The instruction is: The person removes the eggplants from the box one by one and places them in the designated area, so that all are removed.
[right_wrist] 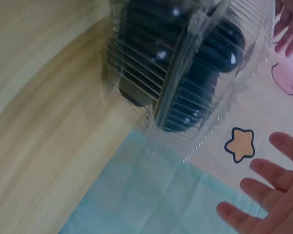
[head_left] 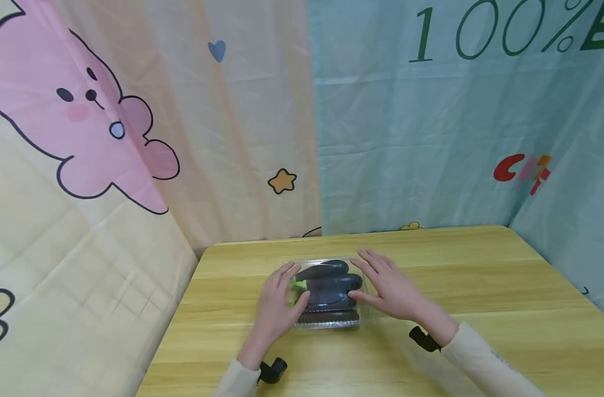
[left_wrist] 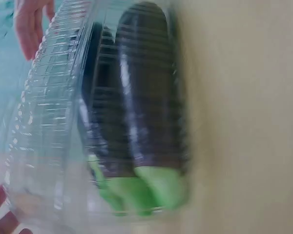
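Fingers lie loosely straight on both hands — the left hand point(head_left: 277, 306) and right hand point(head_left: 395, 289) flank a clear plastic box point(head_left: 327, 325); whether the left touches it, I cannot tell. Dark eggplants point(head_left: 332, 289) with green caps lie inside, the box resting near the far edge of the bench point(head_left: 480, 292). Beyond hang printed curtains point(head_left: 411, 138) — cream and pale blue.
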The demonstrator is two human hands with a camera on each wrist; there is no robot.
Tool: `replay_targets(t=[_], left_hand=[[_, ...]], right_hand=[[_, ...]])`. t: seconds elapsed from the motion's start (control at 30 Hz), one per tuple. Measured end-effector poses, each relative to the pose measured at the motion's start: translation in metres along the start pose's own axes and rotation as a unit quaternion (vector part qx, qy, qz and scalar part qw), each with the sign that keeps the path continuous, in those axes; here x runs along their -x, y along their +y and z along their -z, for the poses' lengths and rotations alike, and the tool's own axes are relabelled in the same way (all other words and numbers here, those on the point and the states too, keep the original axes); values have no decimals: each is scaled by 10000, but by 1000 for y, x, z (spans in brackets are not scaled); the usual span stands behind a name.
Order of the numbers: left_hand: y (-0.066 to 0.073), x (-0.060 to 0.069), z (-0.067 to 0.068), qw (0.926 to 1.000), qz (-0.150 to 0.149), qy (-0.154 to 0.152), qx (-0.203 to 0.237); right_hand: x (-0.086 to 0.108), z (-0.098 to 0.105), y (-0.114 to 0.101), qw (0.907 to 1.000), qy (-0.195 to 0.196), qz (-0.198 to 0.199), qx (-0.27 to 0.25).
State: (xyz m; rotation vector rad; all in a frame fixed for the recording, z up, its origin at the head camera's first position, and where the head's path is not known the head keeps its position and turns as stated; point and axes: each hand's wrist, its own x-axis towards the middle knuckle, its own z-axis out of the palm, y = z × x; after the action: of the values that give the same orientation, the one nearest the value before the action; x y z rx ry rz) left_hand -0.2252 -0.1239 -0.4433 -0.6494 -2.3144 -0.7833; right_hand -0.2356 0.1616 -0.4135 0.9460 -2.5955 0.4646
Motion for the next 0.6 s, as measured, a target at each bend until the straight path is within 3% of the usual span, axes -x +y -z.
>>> replay_targets(t=[0.07, 0.13, 0.2, 0.3, 0.37, 0.47, 0.53, 0.6], left_hand=[[-3, 10, -2, 9965, 552, 433, 455], [-7, 20, -5, 9836, 1249, 764, 1057], [-9, 31, -8, 9588, 2005, 1024, 1733], [-11, 45, -13, 9095, 3026, 1214, 2580], [-11, 52, -15, 8774, 3553, 1207, 2989], [-12, 58, -18, 8416, 3966, 1088, 3502], [-12, 60, -19, 8270, 4039, 953, 3792], [-13, 62, -20, 8190, 4086, 846, 3938]], right_hand=[[1, -2, -2, 9997, 21, 156, -164], [1, -5, -4, 9989, 112, 379, -270], [1, -9, -7, 9974, 215, 640, -270], [0, -13, -13, 9936, 375, 1041, -241], [0, -17, -18, 9907, 444, 1264, -232], [-1, -21, -27, 9869, 481, 1498, -364], [-2, -25, -33, 9854, 443, 1568, -502], [-2, -28, -39, 9846, 371, 1585, -637]])
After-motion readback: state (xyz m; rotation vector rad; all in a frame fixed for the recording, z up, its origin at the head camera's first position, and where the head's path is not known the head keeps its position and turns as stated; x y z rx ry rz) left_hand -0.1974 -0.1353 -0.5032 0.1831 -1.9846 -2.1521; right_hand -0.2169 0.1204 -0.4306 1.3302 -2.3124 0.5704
